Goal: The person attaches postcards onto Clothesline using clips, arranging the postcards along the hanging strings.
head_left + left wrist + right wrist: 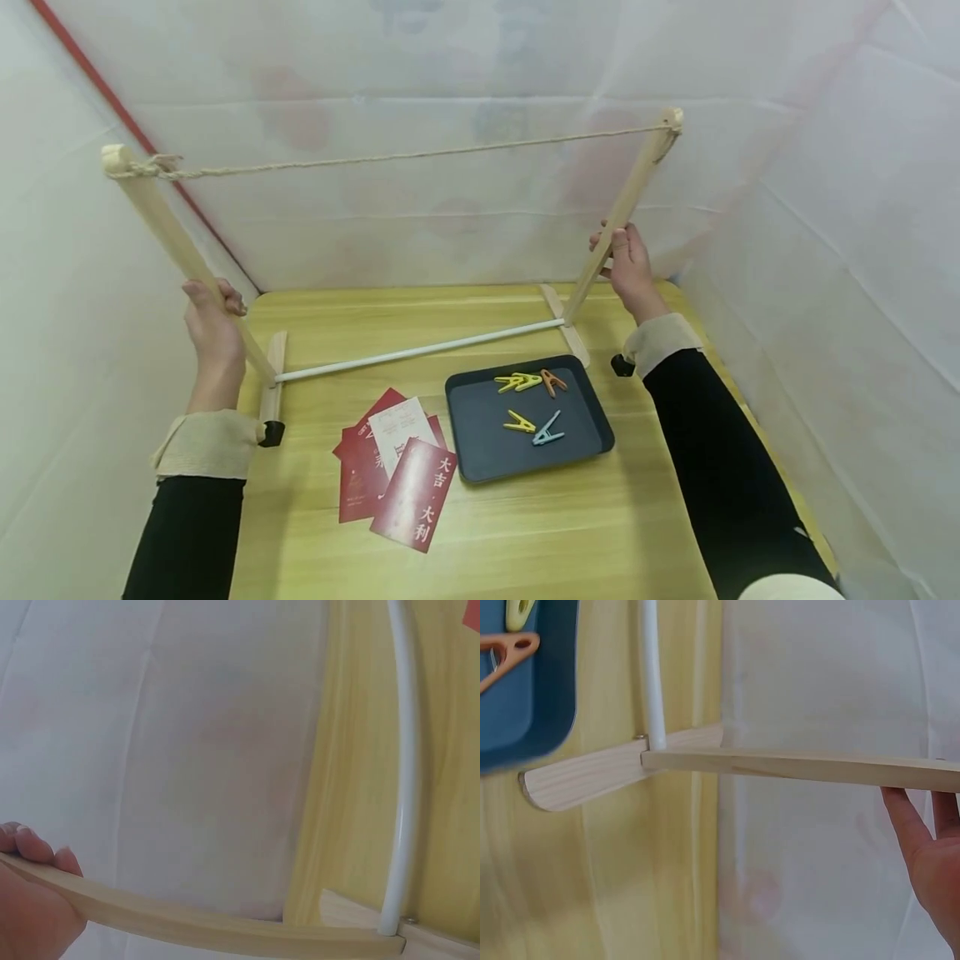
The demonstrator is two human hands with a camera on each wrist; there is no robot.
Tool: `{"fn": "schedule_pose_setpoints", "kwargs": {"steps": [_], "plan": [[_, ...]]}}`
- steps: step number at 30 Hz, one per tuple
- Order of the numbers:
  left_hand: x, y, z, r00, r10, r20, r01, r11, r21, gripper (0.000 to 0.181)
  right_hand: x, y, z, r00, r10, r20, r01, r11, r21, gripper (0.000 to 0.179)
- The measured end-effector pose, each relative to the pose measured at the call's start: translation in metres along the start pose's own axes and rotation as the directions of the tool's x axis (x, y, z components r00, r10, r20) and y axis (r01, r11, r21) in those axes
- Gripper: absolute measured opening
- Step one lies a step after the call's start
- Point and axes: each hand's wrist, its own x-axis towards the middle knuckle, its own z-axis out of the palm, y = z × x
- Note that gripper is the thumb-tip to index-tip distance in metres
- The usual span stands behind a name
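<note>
A wooden rack stands on the table, its two posts joined low down by a white rod (420, 348) and at the top by a twine line (405, 156). My left hand (213, 342) grips the left wooden post (168, 225) about midway up, fingers wrapped behind it. On the other side my right hand (632, 271) holds the right wooden post (633, 179) between thumb and fingers. In the right wrist view, fingers (906, 821) touch that post's edge; the thumb is out of sight there. Both posts meet flat wooden feet (585, 776) on the tabletop.
In front of the rod lies a dark tray (480, 462) with several clothespins (548, 429), yellow, orange and light blue. Overlapping red and white cards (415, 496) lie left of it. White sheeting (450, 67) surrounds the table (540, 542). A white round object (789, 587) shows bottom right.
</note>
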Motion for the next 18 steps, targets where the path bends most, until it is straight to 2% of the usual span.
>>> {"fn": "schedule_pose_setpoints", "kwargs": {"steps": [4,12,18], "plan": [[0.006,-0.003,0.010,0.998,0.007,0.056,-0.007,1.000,0.000,0.053,-0.007,0.000,-0.009,0.999,-0.002,-0.041,0.001,1.000,-0.010,0.050],[0.017,-0.007,0.027,0.991,0.022,0.135,-0.025,0.999,0.020,0.052,-0.011,-0.003,-0.027,0.999,0.017,-0.044,-0.019,0.998,-0.062,0.051],[0.025,-0.013,0.046,0.973,0.034,0.227,-0.061,0.991,0.117,0.060,-0.018,-0.005,-0.049,0.997,0.020,-0.076,-0.028,0.994,-0.103,0.052]]}}
